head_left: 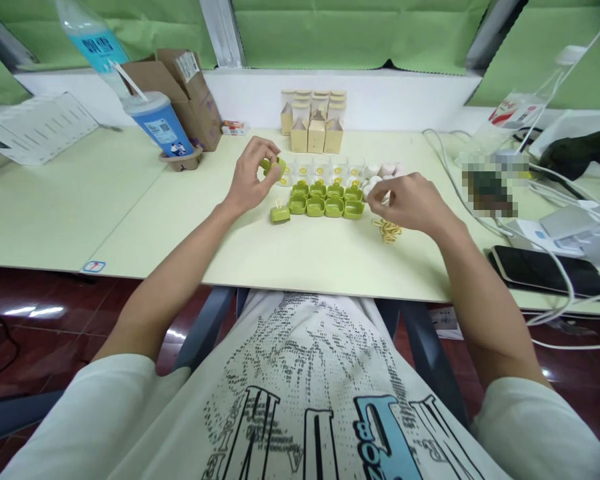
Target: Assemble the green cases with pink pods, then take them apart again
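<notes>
My left hand [254, 175] is closed around a small green case [280, 167], lifted over the table beside the rows. My right hand [410, 205] is pinched, its fingertips next to white round pieces [373, 183]; what it grips, if anything, I cannot make out. Between the hands stand two rows of open green cases [325, 200]. At their left sits a closed-looking green case [280, 215] with a pale loop on top. Clear cups with yellow marks [330, 171] line up behind. Below my right hand lies a pile of yellow cord loops [389, 231].
Small cream boxes [316, 133] are stacked against the wall. To the left stand a blue drink cup [163, 127] in a carton holder and a brown cardboard box [195, 93]. White cables [460, 193], a bottle [505, 123] and a black phone [550, 270] crowd the right.
</notes>
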A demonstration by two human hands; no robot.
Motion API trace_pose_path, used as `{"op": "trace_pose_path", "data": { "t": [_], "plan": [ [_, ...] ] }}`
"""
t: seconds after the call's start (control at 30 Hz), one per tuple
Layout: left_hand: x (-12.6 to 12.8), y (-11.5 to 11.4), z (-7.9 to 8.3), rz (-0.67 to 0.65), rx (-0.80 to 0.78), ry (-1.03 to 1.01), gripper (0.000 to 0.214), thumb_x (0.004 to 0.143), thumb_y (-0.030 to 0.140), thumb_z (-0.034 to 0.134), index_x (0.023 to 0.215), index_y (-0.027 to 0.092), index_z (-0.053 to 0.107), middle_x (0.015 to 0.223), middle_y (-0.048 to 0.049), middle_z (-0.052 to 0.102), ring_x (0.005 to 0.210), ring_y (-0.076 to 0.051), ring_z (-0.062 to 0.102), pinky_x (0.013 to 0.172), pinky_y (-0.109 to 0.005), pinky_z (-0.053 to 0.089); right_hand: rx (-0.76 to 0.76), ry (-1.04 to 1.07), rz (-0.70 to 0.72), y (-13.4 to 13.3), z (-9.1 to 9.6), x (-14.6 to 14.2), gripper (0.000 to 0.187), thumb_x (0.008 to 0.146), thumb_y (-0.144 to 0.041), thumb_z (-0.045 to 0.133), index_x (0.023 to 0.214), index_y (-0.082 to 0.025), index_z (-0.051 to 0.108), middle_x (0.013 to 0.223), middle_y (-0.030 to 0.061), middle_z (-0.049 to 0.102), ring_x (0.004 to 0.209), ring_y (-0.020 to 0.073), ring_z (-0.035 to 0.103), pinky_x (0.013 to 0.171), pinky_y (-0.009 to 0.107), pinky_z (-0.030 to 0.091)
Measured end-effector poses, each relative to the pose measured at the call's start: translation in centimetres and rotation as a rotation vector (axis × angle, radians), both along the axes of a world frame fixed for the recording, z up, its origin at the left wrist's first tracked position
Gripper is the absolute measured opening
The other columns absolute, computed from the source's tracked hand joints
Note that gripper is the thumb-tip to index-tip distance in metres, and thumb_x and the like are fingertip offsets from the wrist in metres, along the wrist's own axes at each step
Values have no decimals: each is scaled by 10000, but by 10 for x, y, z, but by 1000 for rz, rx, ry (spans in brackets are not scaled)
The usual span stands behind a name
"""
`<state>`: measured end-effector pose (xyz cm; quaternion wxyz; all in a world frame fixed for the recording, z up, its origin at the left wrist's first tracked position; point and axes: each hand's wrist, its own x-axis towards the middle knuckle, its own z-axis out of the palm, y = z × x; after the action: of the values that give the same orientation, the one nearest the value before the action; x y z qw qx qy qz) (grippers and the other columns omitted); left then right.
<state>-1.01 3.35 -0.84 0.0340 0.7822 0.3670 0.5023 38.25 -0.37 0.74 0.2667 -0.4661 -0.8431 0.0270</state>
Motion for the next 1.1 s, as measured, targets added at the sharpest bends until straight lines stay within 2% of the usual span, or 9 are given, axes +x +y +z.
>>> {"op": "trace_pose_path", "data": {
  "t": [0.13, 0.27, 0.4, 0.47, 0.57, 0.67, 0.77, 0.93, 1.1],
  "plan": [
    [31, -18, -7, -145, -109, -116, 561, 1050, 827, 590, 1154, 285, 692, 1230, -123, 759, 1182, -277, 753, 935, -445, 649, -72, -142, 131, 16, -18, 24, 162, 746, -354, 954, 867, -298, 864, 746, 11, 793, 709, 221, 659, 641, 359, 463],
    [53, -25, -14, -292, -246, -254, 630, 1056, 870, 535, 1386, 338, 606, 1264, -99, 783, 1295, -293, 774, 1007, -491, 677, -53, -128, 166, 25, -34, 24, 199, 791, -418, 945, 796, -266, 815, 697, 40, 740, 705, 217, 643, 597, 335, 401],
    [59, -27, -14, -337, -288, -298, 666, 1087, 871, 446, 1398, 316, 644, 1244, -115, 787, 1299, -325, 793, 985, -527, 690, -59, -86, 44, 12, -18, 10, 79, 820, -289, 889, 804, -251, 822, 754, 44, 745, 758, 245, 680, 698, 380, 498],
    [58, -27, -14, -381, -294, -290, 682, 1048, 876, 551, 1444, 327, 637, 1251, -108, 785, 1252, -313, 809, 956, -502, 697, -24, 24, 42, 1, -4, 0, 29, 845, -246, 846, 874, -246, 849, 802, 45, 762, 759, 239, 685, 740, 413, 556],
    [56, -27, -15, -428, -296, -256, 738, 946, 849, 754, 1480, 353, 640, 1295, -92, 777, 1176, -271, 812, 921, -435, 690, -50, 360, 139, -14, 8, -16, 104, 943, -314, 818, 985, -229, 860, 938, 77, 772, 769, 218, 714, 745, 423, 629],
    [56, -29, -18, -365, -214, -150, 794, 862, 836, 851, 1456, 332, 701, 1305, -108, 780, 1137, -267, 789, 916, -413, 662, -155, 657, 265, -24, 7, -31, 240, 980, -487, 853, 1035, -254, 876, 1096, 91, 763, 760, 200, 740, 718, 432, 678],
    [60, -37, -20, -246, -89, 6, 782, 828, 818, 891, 1398, 302, 749, 1248, -113, 787, 1165, -299, 751, 944, -444, 640, -171, 776, 355, -29, 0, -44, 288, 938, -581, 906, 1037, -310, 906, 1152, 76, 786, 874, 230, 778, 832, 478, 722],
    [73, -54, -22, -98, 75, 125, 554, 985, 748, 776, 1297, 291, 754, 1234, -89, 761, 1214, -299, 717, 1013, -510, 626, 52, 721, 434, -36, -11, -62, 189, 954, -526, 908, 954, -337, 916, 1019, 38, 853, 967, 264, 808, 896, 501, 705],
    [82, -64, -24, -141, 152, 137, 452, 1070, 644, 721, 1357, 295, 711, 1217, -91, 752, 1134, -264, 740, 935, -460, 642, 302, 539, 418, -40, -21, -75, 134, 1029, -330, 822, 916, -336, 895, 1001, 14, 879, 916, 248, 794, 867, 491, 649]
  ]
}}
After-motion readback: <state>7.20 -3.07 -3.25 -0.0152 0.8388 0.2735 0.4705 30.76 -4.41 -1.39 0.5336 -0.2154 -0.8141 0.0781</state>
